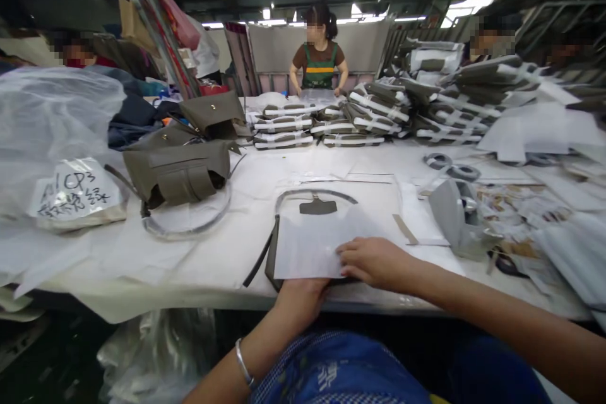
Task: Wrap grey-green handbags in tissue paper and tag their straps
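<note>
An olive-green handbag [271, 259] lies at the table's front edge with its grey-wrapped handle [310, 194] toward the far side. A small dark green tag [318, 207] hangs inside the handle's loop. A white sheet [307, 246] covers most of the bag. My left hand [305, 297] reaches in at the bag's near edge, and its fingers are hidden under the sheet. My right hand [372, 260] rests on the sheet's right side, fingers stretched out over it. A dark strap [260, 255] sticks out at the bag's left.
Another olive bag [182, 170] stands to the left, beside a clear plastic sack with a handwritten label [71, 189]. Wrapped bags [284, 123] are stacked at the back. On the right are a tape dispenser [452, 214], tape rolls [461, 172] and scissors [506, 263]. A co-worker [318, 57] stands opposite.
</note>
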`<state>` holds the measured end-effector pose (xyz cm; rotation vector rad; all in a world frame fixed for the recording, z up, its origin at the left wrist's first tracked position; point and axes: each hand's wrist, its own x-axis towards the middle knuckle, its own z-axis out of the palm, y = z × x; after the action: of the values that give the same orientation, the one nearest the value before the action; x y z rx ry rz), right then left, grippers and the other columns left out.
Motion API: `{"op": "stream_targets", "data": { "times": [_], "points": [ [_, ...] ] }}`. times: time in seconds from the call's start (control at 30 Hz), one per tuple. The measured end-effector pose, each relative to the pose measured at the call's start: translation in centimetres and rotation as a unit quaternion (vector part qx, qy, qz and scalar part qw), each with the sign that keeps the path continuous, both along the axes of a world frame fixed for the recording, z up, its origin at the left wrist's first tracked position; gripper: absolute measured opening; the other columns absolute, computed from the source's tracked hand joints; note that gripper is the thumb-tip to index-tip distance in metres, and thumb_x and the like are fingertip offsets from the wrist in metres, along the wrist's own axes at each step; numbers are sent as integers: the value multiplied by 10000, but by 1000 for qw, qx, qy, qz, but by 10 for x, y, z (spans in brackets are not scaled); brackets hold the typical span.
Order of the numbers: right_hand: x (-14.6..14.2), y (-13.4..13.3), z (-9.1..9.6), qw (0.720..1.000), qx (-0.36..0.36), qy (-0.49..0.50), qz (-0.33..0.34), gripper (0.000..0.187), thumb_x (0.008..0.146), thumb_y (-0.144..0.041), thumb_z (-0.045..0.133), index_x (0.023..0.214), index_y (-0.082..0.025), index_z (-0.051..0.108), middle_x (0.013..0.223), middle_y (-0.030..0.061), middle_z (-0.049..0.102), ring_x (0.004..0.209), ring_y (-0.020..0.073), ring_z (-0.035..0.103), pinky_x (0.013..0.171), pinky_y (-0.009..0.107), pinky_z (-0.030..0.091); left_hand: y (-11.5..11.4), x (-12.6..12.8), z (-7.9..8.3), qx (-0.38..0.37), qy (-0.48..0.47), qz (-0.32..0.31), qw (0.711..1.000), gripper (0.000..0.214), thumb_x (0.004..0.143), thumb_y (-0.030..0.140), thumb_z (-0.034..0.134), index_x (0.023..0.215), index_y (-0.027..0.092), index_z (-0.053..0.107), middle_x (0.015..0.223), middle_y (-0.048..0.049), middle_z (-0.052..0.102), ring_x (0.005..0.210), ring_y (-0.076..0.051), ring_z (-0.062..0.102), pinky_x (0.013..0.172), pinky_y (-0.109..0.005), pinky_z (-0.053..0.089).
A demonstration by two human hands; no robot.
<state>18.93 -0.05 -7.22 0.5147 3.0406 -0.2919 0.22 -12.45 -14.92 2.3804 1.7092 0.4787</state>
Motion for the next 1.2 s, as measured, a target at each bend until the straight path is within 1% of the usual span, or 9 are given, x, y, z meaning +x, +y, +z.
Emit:
{"op": "stream_targets", "data": {
  "times": [0.1,0.2,0.37,0.53,0.8,0.9,1.07,1.13,1.2],
  "points": [
    [0,21,-5,998,-60,24,-22,218,958,-277,499,1003,-230,708,964,65,720,899,228,660,751,324,496,3,-10,11,11,15,-30,999,581,887,174,571,1443,294,451,1490,-32,490,1368,-278,459,1150,-473,377],
    [-2,31,-13,997,-48,63,-7,375,931,-328,575,1282,-205,619,1180,125,677,1083,272,620,924,407,478,5,-17,8,35,46,-42,997,583,901,144,544,1444,334,446,1521,-7,447,1391,-258,429,1191,-475,303],
    [-5,31,-34,997,-33,41,52,586,976,-504,471,1508,-276,380,1562,131,370,1439,378,299,1138,643,171,2,-20,-23,63,103,-5,993,555,929,190,551,1453,334,441,1540,-50,407,1407,-318,395,1192,-594,222],
    [-11,41,-43,990,-99,5,104,612,992,-503,433,1548,-304,272,1591,88,318,1474,333,246,1179,591,130,-2,-21,-35,50,114,1,992,476,954,232,530,1424,299,491,1523,-44,437,1414,-298,389,1175,-543,325],
    [2,26,-63,991,-76,92,51,617,1002,-510,411,1553,-284,249,1593,87,307,1486,310,222,1188,598,107,-8,-23,-32,47,138,1,989,453,969,206,473,1412,295,505,1439,-50,546,1340,-287,494,1131,-519,409],
    [2,26,-65,990,-77,103,53,615,997,-512,425,1547,-286,269,1579,100,336,1474,315,258,1179,605,133,-18,-15,-15,34,149,23,988,482,935,157,497,1400,281,511,1357,-81,618,1254,-293,575,1050,-485,492],
    [-1,29,-68,989,-63,125,56,612,994,-503,433,1544,-280,283,1565,117,363,1458,326,293,1161,627,161,-39,20,53,-6,68,49,996,272,924,216,520,1169,214,638,1060,-80,733,897,-236,711,793,-352,596],
    [-2,28,-70,988,-56,130,58,606,994,-501,429,1541,-276,295,1560,123,372,1454,331,302,1156,636,164,-33,28,75,-15,1,38,999,217,977,289,455,985,249,668,873,-13,736,762,-185,708,718,-301,591],
    [-4,27,-73,988,-55,133,60,605,993,-504,428,1536,-264,311,1550,132,388,1450,334,309,1155,641,168,-14,27,80,2,-30,34,999,251,1001,314,414,1039,252,654,932,-15,741,849,-187,712,778,-310,587]
  ]
}}
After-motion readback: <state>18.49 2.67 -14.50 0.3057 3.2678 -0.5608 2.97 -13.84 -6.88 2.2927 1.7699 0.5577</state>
